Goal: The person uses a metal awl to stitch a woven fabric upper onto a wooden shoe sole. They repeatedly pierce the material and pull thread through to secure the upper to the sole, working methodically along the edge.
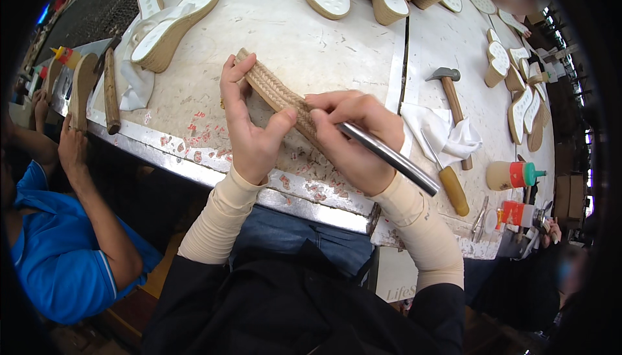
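Observation:
Between my hands is a tan woven wedge shoe sole (275, 93), its braided side turned up and slanting from upper left to lower right. My left hand (251, 122) grips it, fingers round the far end and thumb on the braid. My right hand (360, 136) is closed around a silver metal rod-shaped tool (390, 159), whose thick end points toward the lower right. The tool's working tip is hidden by my right fingers, which press against the sole's near part. Both forearms wear cream sleeves.
On the white worktable (311, 50) lie a hammer (451, 89), a white cloth (433, 127), a yellow-handled awl (453, 190) and a green-capped bottle (512, 175). Wedge soles (175, 28) lie at the upper left and pile up at the back. A co-worker in blue (71, 251) sits at left, holding a sole.

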`<action>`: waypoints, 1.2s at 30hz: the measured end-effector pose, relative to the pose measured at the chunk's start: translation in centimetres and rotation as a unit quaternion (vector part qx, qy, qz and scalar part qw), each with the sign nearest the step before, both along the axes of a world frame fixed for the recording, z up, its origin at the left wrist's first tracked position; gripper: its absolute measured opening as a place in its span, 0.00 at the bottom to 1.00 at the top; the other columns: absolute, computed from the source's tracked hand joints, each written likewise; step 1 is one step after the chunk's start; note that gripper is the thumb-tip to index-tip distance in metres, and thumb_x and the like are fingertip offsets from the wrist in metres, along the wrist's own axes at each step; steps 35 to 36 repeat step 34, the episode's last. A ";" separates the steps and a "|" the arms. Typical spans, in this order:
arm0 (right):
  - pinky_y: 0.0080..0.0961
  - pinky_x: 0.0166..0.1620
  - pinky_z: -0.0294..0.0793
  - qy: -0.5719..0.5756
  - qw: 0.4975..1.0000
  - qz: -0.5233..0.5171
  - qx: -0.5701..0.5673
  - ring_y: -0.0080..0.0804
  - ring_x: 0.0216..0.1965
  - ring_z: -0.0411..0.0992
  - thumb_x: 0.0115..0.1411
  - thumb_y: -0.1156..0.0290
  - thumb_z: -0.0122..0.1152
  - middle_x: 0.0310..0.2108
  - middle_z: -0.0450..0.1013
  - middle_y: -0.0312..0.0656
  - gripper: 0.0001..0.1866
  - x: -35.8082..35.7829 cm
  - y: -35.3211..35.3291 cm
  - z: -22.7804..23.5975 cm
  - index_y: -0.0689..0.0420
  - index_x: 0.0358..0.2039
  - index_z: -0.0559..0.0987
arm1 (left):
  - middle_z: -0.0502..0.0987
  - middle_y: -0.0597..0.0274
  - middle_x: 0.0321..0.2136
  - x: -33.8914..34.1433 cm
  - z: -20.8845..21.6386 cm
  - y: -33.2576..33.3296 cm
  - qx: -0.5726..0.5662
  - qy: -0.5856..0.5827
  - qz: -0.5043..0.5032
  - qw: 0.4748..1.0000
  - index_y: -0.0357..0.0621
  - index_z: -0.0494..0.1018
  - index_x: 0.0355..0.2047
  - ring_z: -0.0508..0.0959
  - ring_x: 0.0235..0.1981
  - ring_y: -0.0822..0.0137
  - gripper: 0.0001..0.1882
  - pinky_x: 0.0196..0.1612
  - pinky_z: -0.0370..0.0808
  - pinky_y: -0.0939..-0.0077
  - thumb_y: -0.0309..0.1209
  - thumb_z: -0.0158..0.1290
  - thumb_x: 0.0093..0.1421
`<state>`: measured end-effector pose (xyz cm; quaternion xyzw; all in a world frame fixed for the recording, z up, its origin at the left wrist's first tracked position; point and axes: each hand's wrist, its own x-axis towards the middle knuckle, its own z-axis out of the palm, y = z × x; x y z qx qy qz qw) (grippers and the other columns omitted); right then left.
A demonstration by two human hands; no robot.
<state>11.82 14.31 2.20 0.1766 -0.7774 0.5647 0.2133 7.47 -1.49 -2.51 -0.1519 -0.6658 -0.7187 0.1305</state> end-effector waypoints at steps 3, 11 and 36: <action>0.27 0.42 0.79 -0.009 1.000 -0.002 -0.020 0.37 0.40 0.79 0.53 0.86 0.61 0.33 0.78 0.50 0.11 -0.1 0.3 0.0 0.60 0.28 0.68 | 0.47 0.45 0.64 0.0 0.0 0.0 0.034 -0.033 -0.005 0.999 0.38 0.55 0.62 0.57 0.63 0.51 0.41 0.66 0.53 0.58 0.26 0.57 0.47; 0.29 0.42 0.79 0.026 1.000 0.009 0.011 0.39 0.41 0.79 0.53 0.87 0.60 0.31 0.77 0.49 0.11 -0.4 0.0 -0.5 0.61 0.27 0.68 | 0.47 0.45 0.64 0.0 -0.1 -0.2 -0.004 0.011 -0.017 1.000 0.37 0.53 0.63 0.57 0.63 0.50 0.44 0.66 0.53 0.58 0.27 0.58 0.45; 0.21 0.36 0.79 -0.022 0.996 0.020 -0.087 0.35 0.36 0.81 0.53 0.80 0.63 0.31 0.80 0.50 0.07 -0.9 0.3 -0.5 0.62 0.27 0.71 | 0.47 0.45 0.66 0.1 -0.1 0.0 -0.025 0.019 0.000 0.999 0.41 0.54 0.64 0.56 0.64 0.52 0.38 0.66 0.52 0.59 0.34 0.58 0.56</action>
